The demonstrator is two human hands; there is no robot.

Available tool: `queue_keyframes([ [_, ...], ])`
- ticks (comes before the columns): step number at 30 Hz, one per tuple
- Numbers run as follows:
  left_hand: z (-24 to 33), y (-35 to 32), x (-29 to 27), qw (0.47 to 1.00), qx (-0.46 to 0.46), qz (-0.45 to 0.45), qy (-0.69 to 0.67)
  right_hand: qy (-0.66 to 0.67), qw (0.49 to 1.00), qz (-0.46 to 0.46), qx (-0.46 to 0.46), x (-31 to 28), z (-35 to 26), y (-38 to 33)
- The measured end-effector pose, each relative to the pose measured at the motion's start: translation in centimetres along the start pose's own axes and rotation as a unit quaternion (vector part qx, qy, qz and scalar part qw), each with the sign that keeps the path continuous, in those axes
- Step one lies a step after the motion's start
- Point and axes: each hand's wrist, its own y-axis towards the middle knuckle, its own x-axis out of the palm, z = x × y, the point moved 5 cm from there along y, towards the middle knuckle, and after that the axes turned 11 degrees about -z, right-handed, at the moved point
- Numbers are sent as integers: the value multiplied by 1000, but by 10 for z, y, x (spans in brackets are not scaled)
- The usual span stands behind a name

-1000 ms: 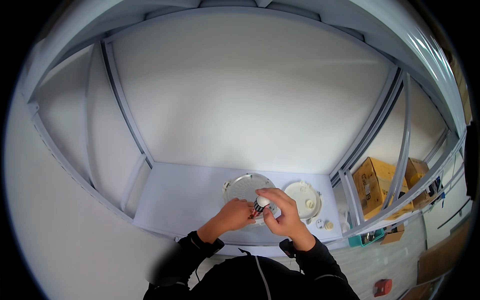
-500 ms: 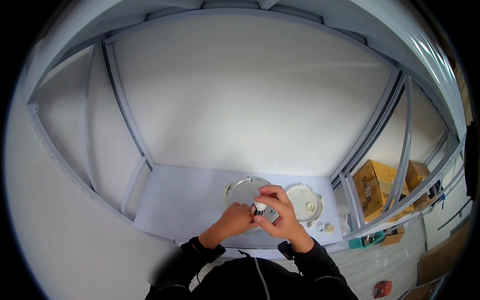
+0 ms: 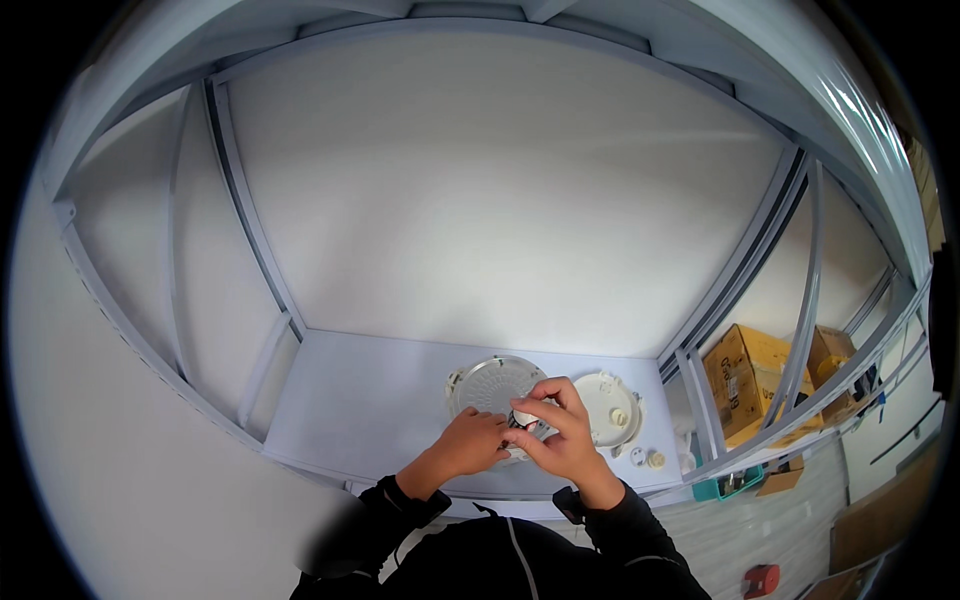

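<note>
Between my hands is a small cylindrical piece, white at the top with black and some red lower down; its kind cannot be made out. My right hand has its thumb and fingers closed around the white end. The curled fingers of my left hand grip the lower end and hide part of it. Both hands are over a round, clear ribbed part with a pale rim, lying on the white table.
A round white dish-like part lies to the right, with a small cream knob-like piece in it. Two small round pieces sit near the table's right front. Grey frame posts border the table; cardboard boxes stand beyond them.
My right hand has turned and lowered slightly around the small piece, which is tilted differently. Less of its red and black shows now. The parts on the table have stayed put.
</note>
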Motion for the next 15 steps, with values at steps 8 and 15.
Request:
queue_keyframes([
  [8, 0, 3, -4, 999, -2, -37, 12, 13, 999, 16, -48, -6, -9, 10],
  [15, 0, 3, 3, 999, -6, -37, 8, 31, 999, -1, 5, 3, -3, -2],
])
